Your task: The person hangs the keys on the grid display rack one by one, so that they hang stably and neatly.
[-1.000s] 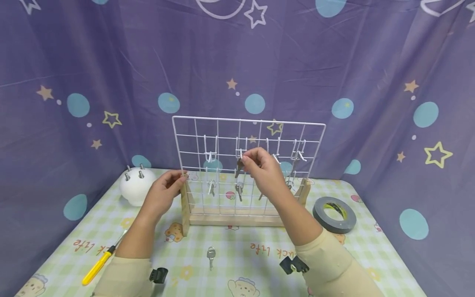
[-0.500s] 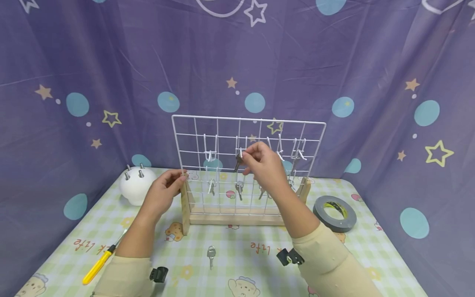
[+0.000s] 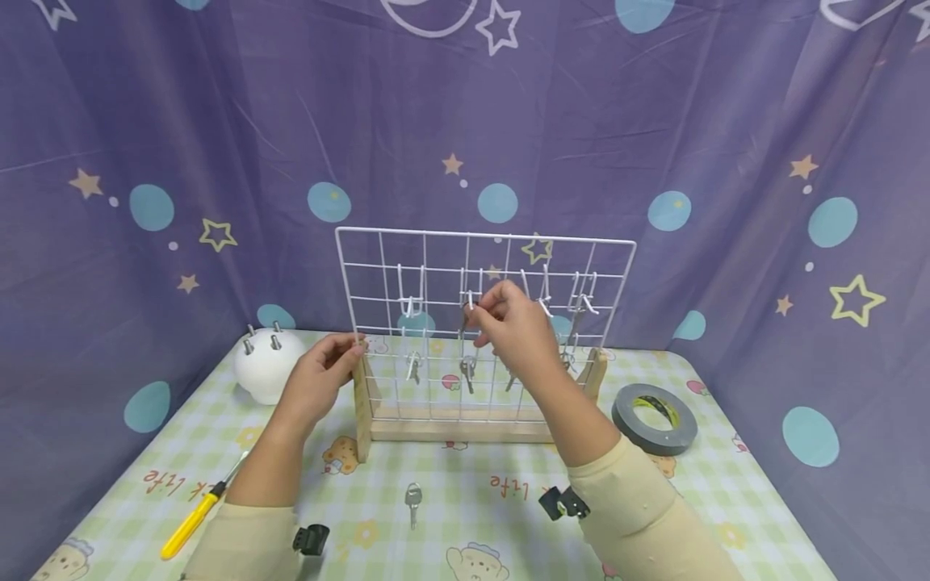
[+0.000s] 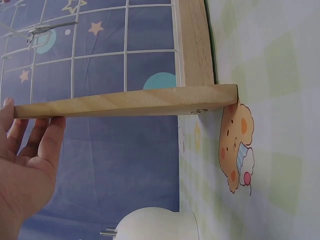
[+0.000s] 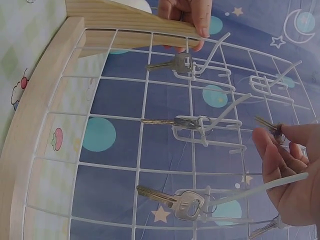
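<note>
My right hand (image 3: 519, 327) pinches a small key (image 5: 272, 127) between thumb and fingers, at the upper hook second from the left on a white wire grid rack (image 3: 552, 239). Whether the key's ring is round that hook I cannot tell. My left hand (image 3: 320, 375) grips the top of the rack's left wooden upright (image 4: 125, 104), thumb on one side and fingers on the other. More keys hang on the lower hooks, among them a silver key (image 5: 187, 205). One key (image 3: 578, 316) hangs at upper right. The upper left hook (image 3: 410, 307) holds nothing. Another key (image 3: 413, 507) lies on the table.
On the checked tablecloth (image 3: 465, 476), a yellow-handled screwdriver (image 3: 192, 524) lies at the left. A white rounded object (image 3: 269, 367) with metal pegs stands behind the left forearm. A roll of grey tape (image 3: 656, 420) lies right of the rack. A purple curtain (image 3: 407, 113) hangs behind.
My right hand has risen slightly at the hook, and its key has turned so less of its face shows. The left hand keeps its place on the upright.
</note>
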Demonstrator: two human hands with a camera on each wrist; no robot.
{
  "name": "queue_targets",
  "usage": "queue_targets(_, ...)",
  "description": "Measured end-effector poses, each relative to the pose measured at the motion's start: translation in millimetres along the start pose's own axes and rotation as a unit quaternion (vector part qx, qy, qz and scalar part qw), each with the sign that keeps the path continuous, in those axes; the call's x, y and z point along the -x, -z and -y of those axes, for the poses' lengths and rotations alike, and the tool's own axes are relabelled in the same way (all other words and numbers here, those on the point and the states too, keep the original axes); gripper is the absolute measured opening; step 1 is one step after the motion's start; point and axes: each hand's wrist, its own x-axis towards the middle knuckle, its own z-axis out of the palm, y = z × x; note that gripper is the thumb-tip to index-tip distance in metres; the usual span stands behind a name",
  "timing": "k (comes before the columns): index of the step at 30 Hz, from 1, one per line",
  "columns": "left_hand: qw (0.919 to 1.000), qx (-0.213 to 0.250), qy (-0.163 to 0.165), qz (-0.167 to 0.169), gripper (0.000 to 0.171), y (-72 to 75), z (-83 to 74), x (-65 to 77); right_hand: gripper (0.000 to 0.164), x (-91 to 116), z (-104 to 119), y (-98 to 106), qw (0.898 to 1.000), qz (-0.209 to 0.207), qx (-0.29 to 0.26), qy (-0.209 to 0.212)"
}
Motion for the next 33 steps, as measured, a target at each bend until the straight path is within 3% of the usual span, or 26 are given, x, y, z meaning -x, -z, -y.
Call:
queue_targets(8,1.0000,0.005,0.000,-0.001,0.046,-0.7,0.6,-0.2,0.023,1,0,-1,0.999,-0.001,0.037,-0.001)
queue_targets(17,1.0000,0.000,-0.002,-0.001,0.048,-0.2,1.8,-0.8,0.031,19,1,2,0.997,0.018,0.068,0.045)
queue_targets(21,1.0000,-0.001,-0.002,0.001,0.049,-0.4,1.4,-0.9,0.032,31,2,3,0.996,0.050,0.036,0.068)
queue_targets(24,1.0000,0.003,0.000,0.001,0.049,-0.3,1.3,-0.9,0.030,39,1,4,0.992,0.092,-0.026,0.083)
queue_targets(28,1.0000,0.002,0.002,0.002,0.050,-0.5,0.7,-0.7,0.023,51,-1,3,0.971,0.160,-0.134,0.117)
queue_targets(33,1.0000,-0.004,0.004,0.003,0.052,0.3,1.0,0.2,0.006,61,-10,-5,0.926,0.249,-0.207,0.197)
